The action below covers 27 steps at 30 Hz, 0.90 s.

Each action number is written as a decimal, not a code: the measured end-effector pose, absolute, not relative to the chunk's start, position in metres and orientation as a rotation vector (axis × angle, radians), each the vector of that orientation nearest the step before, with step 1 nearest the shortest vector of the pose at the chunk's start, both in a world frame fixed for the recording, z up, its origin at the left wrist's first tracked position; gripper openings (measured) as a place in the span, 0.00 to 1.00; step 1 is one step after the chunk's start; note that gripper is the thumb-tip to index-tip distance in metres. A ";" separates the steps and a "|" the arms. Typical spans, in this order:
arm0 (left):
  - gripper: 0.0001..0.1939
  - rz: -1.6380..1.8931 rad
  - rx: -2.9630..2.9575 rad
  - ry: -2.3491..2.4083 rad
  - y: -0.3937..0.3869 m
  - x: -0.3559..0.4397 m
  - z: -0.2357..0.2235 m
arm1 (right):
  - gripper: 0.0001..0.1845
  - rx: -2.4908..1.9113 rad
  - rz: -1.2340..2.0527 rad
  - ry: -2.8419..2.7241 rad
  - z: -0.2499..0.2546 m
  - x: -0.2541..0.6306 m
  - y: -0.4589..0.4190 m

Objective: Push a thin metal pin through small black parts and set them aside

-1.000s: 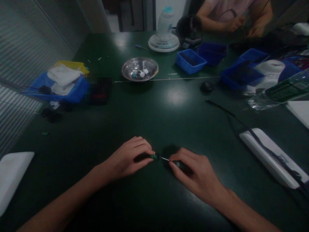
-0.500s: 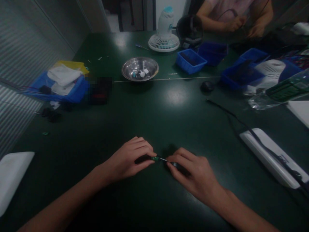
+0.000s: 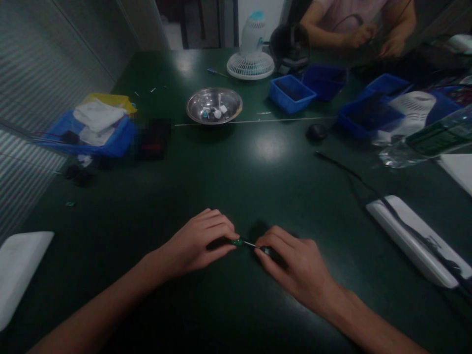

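Between the thumb and fingers of my left hand (image 3: 206,238) is a small green circuit board (image 3: 237,242), mostly covered by the fingertips. My right hand (image 3: 295,258) is closed on a small screwdriver (image 3: 250,244) with a thin silver shaft and a dark handle largely hidden in the palm. The shaft points left and its tip meets the board's right end; whether it touches a part there is too small to tell. Both hands are low over the dark green table (image 3: 236,182), close together.
Farther back is a steel bowl (image 3: 236,112) with small white parts. A white fan (image 3: 250,64) and blue bins (image 3: 291,101) are beyond it. At right lie a bottle (image 3: 435,135), a black cable (image 3: 350,171) and a white device (image 3: 413,236). A co-worker's hands (image 3: 359,37) show at the back.
The hands have moved apart very slightly, and a little more of the screwdriver's shaft shows. Both hands keep their hold.
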State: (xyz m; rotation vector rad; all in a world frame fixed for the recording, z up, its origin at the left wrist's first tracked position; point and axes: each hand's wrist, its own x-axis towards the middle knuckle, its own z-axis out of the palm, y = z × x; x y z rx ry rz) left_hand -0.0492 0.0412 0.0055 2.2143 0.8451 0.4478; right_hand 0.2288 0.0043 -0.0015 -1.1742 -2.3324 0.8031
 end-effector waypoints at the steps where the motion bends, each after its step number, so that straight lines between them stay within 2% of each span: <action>1: 0.07 0.446 2.213 0.845 0.041 -0.049 0.005 | 0.08 -1.176 0.807 -2.331 -0.002 0.229 0.004; 27: 0.07 0.428 2.195 0.858 0.041 -0.049 0.004 | 0.08 -1.122 0.763 -2.341 0.003 0.228 0.004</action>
